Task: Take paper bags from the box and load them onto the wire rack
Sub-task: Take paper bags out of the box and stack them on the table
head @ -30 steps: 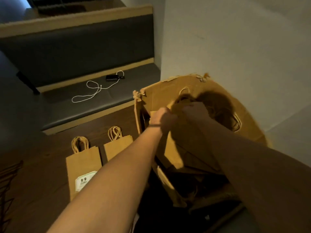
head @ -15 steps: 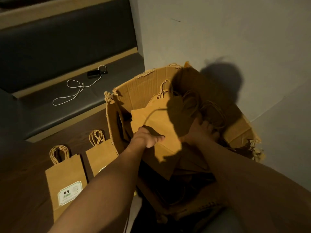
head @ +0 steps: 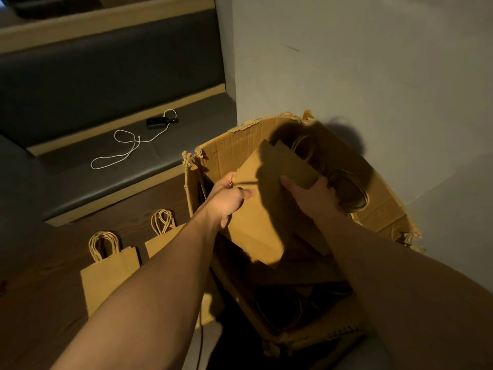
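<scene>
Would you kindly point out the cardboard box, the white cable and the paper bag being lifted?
cardboard box (head: 232,145), head view, inner face of its far wall.
white cable (head: 125,145), head view, its loop on the bench seat.
paper bag (head: 256,225), head view, its lit flat face.

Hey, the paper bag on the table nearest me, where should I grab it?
Take the paper bag by its twine handles, coming from above: it lies flat on the table, and the loops stick out past its top edge.
</scene>
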The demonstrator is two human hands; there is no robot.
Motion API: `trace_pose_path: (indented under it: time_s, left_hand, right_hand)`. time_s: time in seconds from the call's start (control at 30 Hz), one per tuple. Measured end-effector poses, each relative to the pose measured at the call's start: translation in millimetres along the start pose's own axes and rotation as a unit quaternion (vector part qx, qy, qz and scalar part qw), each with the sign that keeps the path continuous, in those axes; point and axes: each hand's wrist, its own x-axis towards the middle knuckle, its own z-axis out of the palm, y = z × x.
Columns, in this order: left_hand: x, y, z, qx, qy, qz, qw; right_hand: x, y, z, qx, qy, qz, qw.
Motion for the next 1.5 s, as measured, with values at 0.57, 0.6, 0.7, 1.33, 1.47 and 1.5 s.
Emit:
trace_pose_path:
  time_s: [0.57, 0.6, 0.7, 1.33, 1.47, 1.5]
  left_hand:
    - [-106.0, 22.8, -175.3, -0.195, 0.013, 0.019, 0.980]
    - [-115.1, 12.3, -189.8, -0.216, 0.010, 0.014, 0.976]
    - [-135.5, -24.0, -230.2, -0.250, 0.060, 0.011, 0.966]
    - [-199.0, -120.2, -316.6, -0.442, 0.122, -0.011, 0.889]
    - [-190.1, -116.4, -316.2, -0.512, 0.042, 0.020, 0.858]
    - [-186.6, -116.9, -316.1, -0.529, 0.028, 0.028, 0.848]
  right_hand:
    - [-102.1, -162.7, 48.0, 0.065, -0.021, -0.246, 0.967]
    - [-111.8, -173.2, 60.7, 0.027, -0.041, -0.255, 0.966]
    - [-139.5, -188.2, 105.6, -0.094, -0.044, -0.308, 0.946]
    - [-209.9, -157.1, 260.3, 0.329, -0.206, -0.011, 0.922]
    - [-191.5, -155.6, 242.4, 0.339, -0.212, -0.032, 0.916]
    - [-187.0, -154.1, 238.6, 0.339, -0.216, -0.032, 0.915]
